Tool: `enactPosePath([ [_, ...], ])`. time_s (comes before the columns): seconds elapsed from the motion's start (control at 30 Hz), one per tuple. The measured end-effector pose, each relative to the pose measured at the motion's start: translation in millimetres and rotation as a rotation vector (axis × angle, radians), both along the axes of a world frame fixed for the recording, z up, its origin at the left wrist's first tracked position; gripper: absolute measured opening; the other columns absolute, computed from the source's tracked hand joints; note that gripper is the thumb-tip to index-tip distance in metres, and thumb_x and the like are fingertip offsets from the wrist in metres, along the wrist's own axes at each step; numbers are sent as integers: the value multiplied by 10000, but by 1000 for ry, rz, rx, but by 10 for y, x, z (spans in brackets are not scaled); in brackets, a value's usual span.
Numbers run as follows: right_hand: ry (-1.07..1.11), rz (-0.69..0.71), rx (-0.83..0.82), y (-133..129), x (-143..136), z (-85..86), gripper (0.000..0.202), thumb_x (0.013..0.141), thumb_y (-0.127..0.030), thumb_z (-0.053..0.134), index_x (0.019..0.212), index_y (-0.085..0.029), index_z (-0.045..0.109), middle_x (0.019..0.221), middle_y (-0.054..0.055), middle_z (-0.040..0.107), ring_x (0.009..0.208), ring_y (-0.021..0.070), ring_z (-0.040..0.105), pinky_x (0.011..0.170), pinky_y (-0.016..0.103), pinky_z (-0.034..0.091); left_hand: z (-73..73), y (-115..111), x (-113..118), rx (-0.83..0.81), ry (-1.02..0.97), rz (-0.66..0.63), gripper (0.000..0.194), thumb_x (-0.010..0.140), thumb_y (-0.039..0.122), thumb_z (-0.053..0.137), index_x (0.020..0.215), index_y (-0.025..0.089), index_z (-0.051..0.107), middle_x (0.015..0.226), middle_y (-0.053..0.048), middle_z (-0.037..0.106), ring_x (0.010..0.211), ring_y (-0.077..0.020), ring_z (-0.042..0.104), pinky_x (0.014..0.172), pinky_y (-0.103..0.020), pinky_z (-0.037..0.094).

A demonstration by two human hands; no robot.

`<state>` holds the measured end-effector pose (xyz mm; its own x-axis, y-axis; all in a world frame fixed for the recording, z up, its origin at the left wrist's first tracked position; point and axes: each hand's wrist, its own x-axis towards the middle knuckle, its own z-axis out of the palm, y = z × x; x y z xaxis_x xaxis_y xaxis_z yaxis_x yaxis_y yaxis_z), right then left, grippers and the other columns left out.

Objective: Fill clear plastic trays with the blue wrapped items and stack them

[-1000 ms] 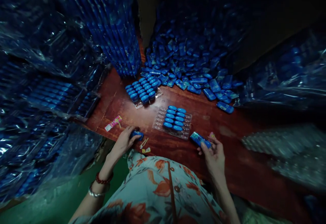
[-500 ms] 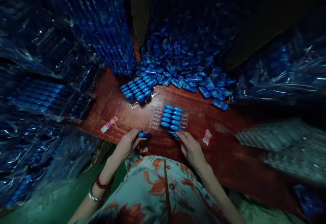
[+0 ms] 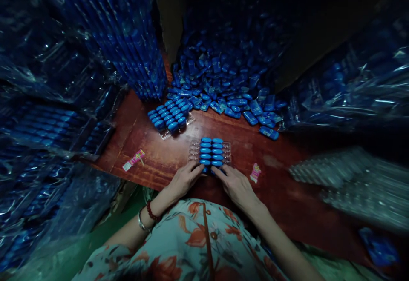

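Observation:
A clear plastic tray (image 3: 227, 151) lies on the table in front of me, with two middle columns of glossy blue oval pieces (image 3: 205, 150) in it and bare pockets at both sides. My left hand (image 3: 185, 178) reaches its near edge, fingertips closed on a blue oval piece at the bottom of the left column. At the bottom of the right column, my right hand (image 3: 235, 185) has its fingers on another blue piece, mostly hidden beneath them. Both hands are close together, palms down.
Behind the tray sits a filled stack of trays (image 3: 169, 114). A heap of loose blue pieces (image 3: 236, 81) spreads across the back, beside a tall blue stack (image 3: 128, 51). Nested clear trays (image 3: 351, 183) lie right. Pink wrappers (image 3: 255, 173) and plastic-wrapped bundles (image 3: 54, 123) flank the work area.
My left hand has moved right, carrying a blue piece from beside the tray to its near edge. My right hand has shifted slightly inward to the right column's bottom. The view has shifted slightly.

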<state>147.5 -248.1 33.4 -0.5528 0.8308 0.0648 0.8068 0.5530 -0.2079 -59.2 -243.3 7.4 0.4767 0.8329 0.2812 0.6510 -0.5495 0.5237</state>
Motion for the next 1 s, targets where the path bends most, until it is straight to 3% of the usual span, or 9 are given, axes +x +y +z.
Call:
enactPosePath([
  [0.23,309,-242,155,-174,-8,-143,472,912,-234,446,1380,-243,389,1057,81,633,914,180,628,803,290,516,40,18,47,87,218,-117,285,941,140,272,1080,153,521,889,-84,559,805,-174,538,677,-288,489],
  [0.37,423,-256,235,-142,-23,-128,524,886,-231,489,1391,-301,366,1157,95,572,1039,220,575,875,366,500,112,55,117,126,387,-247,249,898,81,314,1027,157,512,964,-110,550,866,-201,529,734,-327,493],
  [0.47,388,-220,222,-3,-80,-106,573,903,-267,449,1437,-317,248,1353,111,442,1226,267,449,948,452,449,146,94,152,178,444,-292,230,877,73,350,1018,146,518,972,-119,559,871,-204,531,743,-326,494],
  [0.57,281,-193,169,165,-165,-137,603,917,-325,400,1465,-272,152,1486,118,277,1366,314,240,1022,557,339,149,87,138,209,396,-258,232,876,89,388,1056,138,525,955,-112,578,871,-199,543,753,-326,491],
  [0.63,205,-169,148,252,-205,-191,607,918,-354,389,1466,-257,148,1508,117,239,1390,334,157,1031,618,275,127,52,98,211,326,-177,253,892,135,411,1120,156,517,1015,-117,584,905,-202,548,761,-334,490],
  [0.73,142,-135,133,313,-224,-269,571,922,-367,380,1455,-271,200,1506,111,251,1390,340,159,1010,642,274,78,29,-21,189,141,-1,349,905,196,440,1252,213,458,1151,-123,547,996,-204,544,795,-339,493],
  [0.83,160,-121,120,320,-210,-270,519,923,-370,376,1427,-282,287,1485,106,305,1374,341,217,997,653,274,67,137,-244,101,-110,369,375,900,213,456,1274,232,445,1195,-117,506,1065,-200,534,867,-350,484],
  [0.9,243,-134,116,351,-179,-221,468,929,-343,371,1393,-277,357,1435,95,398,1344,311,298,1017,626,267,100,270,-443,35,-257,635,318,896,243,460,1210,207,492,1131,-104,524,975,-184,570,841,-341,496],
  [1.0,433,-216,151,542,-69,-120,363,927,-296,393,1268,-250,510,1251,75,580,1208,233,470,1040,521,299,193,463,-705,12,-386,817,239,884,291,474,1067,169,568,994,-75,574,825,-161,585,765,-312,503],
])
